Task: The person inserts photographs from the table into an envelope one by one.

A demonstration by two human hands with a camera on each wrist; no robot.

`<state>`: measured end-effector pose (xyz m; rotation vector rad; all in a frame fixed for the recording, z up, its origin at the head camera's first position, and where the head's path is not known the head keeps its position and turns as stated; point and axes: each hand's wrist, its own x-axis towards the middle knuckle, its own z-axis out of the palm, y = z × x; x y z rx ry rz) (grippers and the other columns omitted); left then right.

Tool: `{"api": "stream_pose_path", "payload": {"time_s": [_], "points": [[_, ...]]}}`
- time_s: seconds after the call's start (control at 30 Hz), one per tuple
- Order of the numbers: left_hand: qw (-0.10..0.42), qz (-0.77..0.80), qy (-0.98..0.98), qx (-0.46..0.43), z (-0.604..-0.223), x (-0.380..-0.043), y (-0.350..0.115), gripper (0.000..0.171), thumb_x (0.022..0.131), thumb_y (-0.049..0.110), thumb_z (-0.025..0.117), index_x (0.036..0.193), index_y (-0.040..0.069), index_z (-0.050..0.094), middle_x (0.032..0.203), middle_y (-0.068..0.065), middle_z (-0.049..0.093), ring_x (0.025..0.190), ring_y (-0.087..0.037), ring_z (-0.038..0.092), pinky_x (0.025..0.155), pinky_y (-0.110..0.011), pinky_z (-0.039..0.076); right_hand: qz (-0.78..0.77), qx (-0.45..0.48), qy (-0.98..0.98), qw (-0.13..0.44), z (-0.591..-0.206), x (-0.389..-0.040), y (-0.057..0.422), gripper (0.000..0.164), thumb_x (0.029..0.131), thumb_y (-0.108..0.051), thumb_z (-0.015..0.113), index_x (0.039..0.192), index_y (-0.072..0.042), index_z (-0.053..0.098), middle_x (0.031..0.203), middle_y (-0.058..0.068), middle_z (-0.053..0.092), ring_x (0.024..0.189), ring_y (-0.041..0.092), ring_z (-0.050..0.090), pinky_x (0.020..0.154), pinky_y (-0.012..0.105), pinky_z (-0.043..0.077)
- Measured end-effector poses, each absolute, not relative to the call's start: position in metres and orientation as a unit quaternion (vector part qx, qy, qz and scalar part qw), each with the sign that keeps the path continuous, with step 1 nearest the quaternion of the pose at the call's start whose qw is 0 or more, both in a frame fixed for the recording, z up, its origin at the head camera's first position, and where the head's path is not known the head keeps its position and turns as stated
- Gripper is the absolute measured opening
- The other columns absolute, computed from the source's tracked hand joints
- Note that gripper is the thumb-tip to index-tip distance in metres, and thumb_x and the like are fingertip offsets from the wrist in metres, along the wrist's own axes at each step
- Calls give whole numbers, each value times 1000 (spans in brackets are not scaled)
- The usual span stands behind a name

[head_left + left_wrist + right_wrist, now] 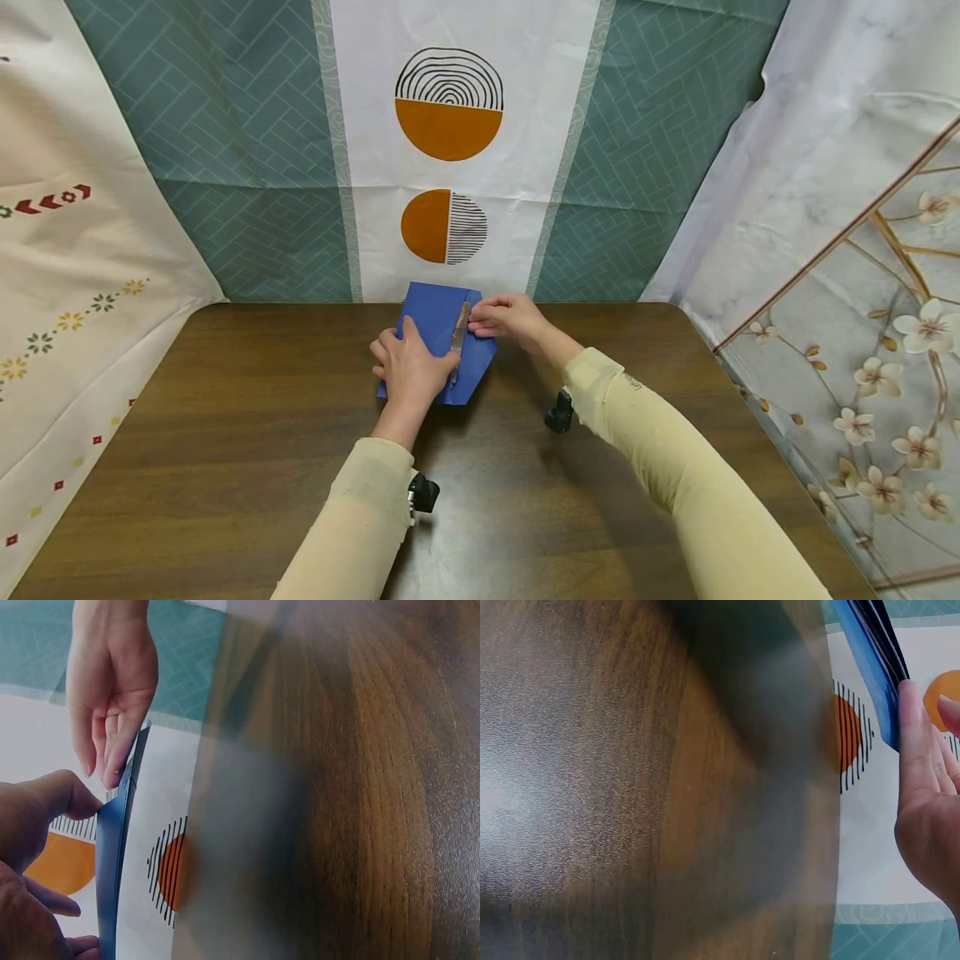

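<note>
A blue paper envelope [435, 312] with its flap folded out to the right is in the head view. A narrow shiny strip [461, 325] runs along the flap's fold. My left hand [408, 367] grips the envelope from its left side, thumb near the strip's lower part. The left wrist view shows the envelope [110, 862] nearly edge-on, raised above the table. My right hand [510, 321] is at the strip's upper end, its fingers fairly straight. In the right wrist view a fingertip of the right hand [922, 802] touches the envelope's edge [885, 712].
A dark brown wooden table [262, 450] lies under the hands. Behind it hangs a teal and white curtain [517, 242] with orange half circles. Patterned cloths hang at the left and right sides. Small black devices [424, 493] sit on both wrists.
</note>
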<state>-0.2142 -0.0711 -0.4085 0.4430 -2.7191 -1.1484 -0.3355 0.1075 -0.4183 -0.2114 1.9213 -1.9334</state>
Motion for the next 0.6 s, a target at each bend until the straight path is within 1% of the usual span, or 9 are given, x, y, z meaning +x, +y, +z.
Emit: {"api": "stream_pose_path", "payload": {"time_s": [0.13, 0.4, 0.6], "points": [[77, -382, -909, 148, -409, -214, -72, 103, 87, 40, 86, 165, 0, 32, 154, -36, 33, 144, -50, 24, 108, -71, 31, -704, -71, 679, 198, -416, -336, 107, 19, 106, 0, 64, 120, 12, 67, 99, 15, 77, 84, 19, 79, 83, 34, 64], [77, -382, -909, 149, -409, -215, -72, 101, 88, 38, 86, 165, -1, 33, 154, -35, 33, 144, -50, 25, 108, -72, 32, -707, -67, 674, 203, -417, -338, 101, 28, 107, 0, 61, 129, 17, 63, 99, 15, 77, 83, 18, 80, 83, 35, 64], [73, -388, -906, 151, -407, -214, -73, 101, 88, 38, 85, 165, -1, 32, 155, -35, 32, 144, -50, 24, 108, -72, 31, -705, -63, 677, 202, -419, -337, 97, 25, 108, -2, 61, 126, 14, 66, 104, 18, 77, 85, 18, 79, 86, 37, 63]]}}
